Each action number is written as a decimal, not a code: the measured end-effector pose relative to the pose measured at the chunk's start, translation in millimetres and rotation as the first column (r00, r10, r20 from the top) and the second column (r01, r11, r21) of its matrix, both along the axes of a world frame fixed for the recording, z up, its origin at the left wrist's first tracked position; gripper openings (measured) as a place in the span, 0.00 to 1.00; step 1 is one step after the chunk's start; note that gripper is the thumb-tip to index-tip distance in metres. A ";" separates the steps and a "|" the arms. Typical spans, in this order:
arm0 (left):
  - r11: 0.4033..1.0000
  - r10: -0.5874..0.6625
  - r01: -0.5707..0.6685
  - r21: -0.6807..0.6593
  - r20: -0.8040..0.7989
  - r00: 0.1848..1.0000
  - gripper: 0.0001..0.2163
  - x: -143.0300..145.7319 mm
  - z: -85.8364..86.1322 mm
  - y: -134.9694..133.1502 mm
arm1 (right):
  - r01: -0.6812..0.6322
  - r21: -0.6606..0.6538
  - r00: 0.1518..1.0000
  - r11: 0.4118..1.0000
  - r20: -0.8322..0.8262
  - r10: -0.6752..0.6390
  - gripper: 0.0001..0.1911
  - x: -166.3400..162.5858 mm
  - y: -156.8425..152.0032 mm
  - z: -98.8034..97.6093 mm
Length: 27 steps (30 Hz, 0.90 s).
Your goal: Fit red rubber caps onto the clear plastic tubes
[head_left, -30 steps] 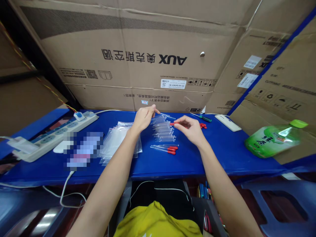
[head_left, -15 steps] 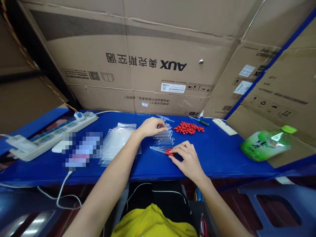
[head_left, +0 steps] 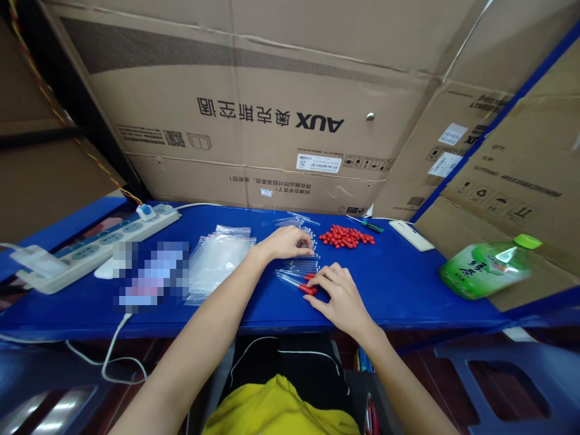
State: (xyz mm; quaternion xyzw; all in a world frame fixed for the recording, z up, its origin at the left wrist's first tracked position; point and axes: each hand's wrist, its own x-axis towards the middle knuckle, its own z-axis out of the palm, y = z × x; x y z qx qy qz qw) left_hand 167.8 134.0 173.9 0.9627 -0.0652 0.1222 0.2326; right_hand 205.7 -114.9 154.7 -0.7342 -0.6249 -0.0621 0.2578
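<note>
On the blue table [head_left: 408, 284] lies a row of clear glass tubes [head_left: 302, 263]. My left hand [head_left: 287, 242] rests on top of that row, fingers curled down onto the tubes. A few finished droppers with red bulbs [head_left: 304, 283] lie nearer me. My right hand [head_left: 339, 291] lies on them, its fingertips touching the red bulb ends. A heap of loose red rubber bulbs [head_left: 347, 235] sits behind, to the right of the tubes.
A stack of clear plastic bags [head_left: 217, 260] lies left of the tubes, then a blurred item and a white power strip [head_left: 97, 244]. A green screwdriver [head_left: 371, 225], a white phone [head_left: 411, 234] and a green bottle [head_left: 487, 269] lie on the right. Cardboard boxes [head_left: 272, 121] wall the back.
My right hand came down from the back of the table with a red-bulbed dropper and now lies on the finished droppers. My left hand dropped onto the tube row.
</note>
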 end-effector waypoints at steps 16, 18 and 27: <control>0.991 -0.127 0.123 -0.050 -0.087 0.988 0.07 2.9 -1.0 -12.4 | 0.044 0.028 0.995 0.999 -0.094 -0.042 0.08 8.8 0.0 -2.4; 0.987 -0.156 0.152 -0.054 -0.079 0.985 0.08 4.7 -4.0 -13.2 | 0.098 0.059 0.987 0.993 -0.134 -0.090 0.05 20.0 -0.5 -3.4; 0.993 -0.111 0.108 -0.043 -0.065 0.992 0.10 4.1 -5.9 -13.0 | 0.043 -0.045 0.985 0.998 -0.164 -0.050 0.07 66.1 2.6 -14.6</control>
